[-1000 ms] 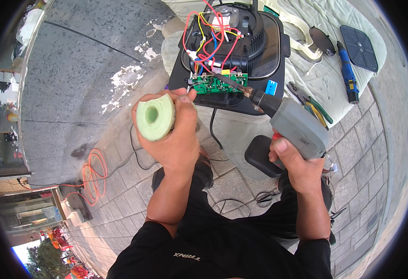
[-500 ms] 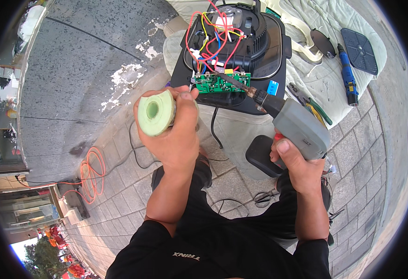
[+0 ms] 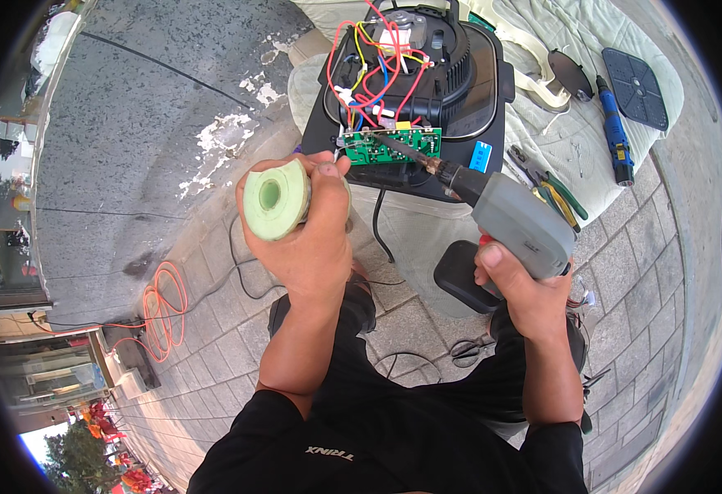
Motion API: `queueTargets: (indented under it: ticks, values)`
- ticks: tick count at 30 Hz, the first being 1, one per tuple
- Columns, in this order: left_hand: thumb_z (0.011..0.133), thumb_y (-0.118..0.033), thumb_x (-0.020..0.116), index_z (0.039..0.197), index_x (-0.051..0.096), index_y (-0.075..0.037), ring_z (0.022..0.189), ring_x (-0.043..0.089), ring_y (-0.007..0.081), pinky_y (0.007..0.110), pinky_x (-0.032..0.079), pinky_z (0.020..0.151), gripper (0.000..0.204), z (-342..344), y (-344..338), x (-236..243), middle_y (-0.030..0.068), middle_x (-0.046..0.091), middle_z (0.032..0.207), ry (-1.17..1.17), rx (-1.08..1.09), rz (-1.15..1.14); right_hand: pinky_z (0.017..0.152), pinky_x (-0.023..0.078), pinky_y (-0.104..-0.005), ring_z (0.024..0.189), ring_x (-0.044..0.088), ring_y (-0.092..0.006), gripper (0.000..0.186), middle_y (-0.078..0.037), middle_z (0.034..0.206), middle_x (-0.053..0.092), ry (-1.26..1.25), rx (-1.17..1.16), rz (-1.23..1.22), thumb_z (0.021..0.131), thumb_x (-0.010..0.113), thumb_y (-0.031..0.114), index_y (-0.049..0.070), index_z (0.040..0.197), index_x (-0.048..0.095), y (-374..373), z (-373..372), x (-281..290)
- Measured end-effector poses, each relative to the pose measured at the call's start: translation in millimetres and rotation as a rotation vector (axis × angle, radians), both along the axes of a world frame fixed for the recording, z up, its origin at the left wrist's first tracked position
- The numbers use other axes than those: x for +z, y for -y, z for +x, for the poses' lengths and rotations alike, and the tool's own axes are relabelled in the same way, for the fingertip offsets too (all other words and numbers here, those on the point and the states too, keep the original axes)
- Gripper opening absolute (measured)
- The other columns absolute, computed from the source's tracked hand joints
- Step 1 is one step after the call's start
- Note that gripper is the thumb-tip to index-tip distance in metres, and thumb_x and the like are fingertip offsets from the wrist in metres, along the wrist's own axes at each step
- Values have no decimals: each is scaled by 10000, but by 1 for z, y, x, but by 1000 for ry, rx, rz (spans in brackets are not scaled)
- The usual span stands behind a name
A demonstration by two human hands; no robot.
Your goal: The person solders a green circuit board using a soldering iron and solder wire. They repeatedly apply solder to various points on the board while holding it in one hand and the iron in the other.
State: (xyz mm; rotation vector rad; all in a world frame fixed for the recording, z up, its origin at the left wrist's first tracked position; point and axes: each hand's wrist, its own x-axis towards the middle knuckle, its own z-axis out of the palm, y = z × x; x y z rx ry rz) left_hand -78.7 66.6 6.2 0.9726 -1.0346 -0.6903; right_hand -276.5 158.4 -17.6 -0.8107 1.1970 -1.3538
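Note:
My left hand (image 3: 303,239) is closed around a pale green spool of solder wire (image 3: 255,202), its fingertips close to the left end of a green circuit board (image 3: 406,146). In my right hand (image 3: 530,300) is a grey pistol-shaped soldering iron (image 3: 527,222), the thumb near its red trigger. Its dark tip reaches over the upper middle of the board; whether it touches cannot be made out. The board sits at the near edge of an opened black appliance (image 3: 451,177), joined to red, yellow and blue wires (image 3: 377,78).
On the pale cloth right of the appliance lie pliers (image 3: 563,198), a blue pen-shaped tool (image 3: 615,136), a black perforated plate (image 3: 637,89) and a cream frame (image 3: 534,82). A black box (image 3: 466,276) and scissors (image 3: 465,352) are below. An orange cable (image 3: 163,309) coils at left.
My right hand has shifted slightly left, carrying the soldering iron's tip left along the board. The left hand and its spool stay nearly still.

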Motion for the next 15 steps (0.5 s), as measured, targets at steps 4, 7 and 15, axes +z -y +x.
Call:
queueTargets:
  ticks: [4,7,15]
  values:
    - [877,94,671,1103,489,37,924,680,201,400,636,854,296,-1,-1,2,138,631,969,-10,2,4,750,501,-248,823,610,-81,307,-8,929,700,-7,6,-8,876,819,144,-13,1114,704,0,0,-1]
    - [876,96,671,1108,488,34,924,682,202,398,634,854,301,0,0,0,138,635,967,-15,3,7,748,500,-249,821,608,-81,312,-6,927,699,-4,11,-4,876,820,147,-11,1118,703,1,0,0]
    - [878,98,669,1110,492,33,923,684,205,393,631,854,299,-2,-1,2,143,643,970,-13,0,14,730,495,-247,806,604,-79,300,-1,914,692,10,11,4,877,820,153,-11,1098,701,1,0,0]
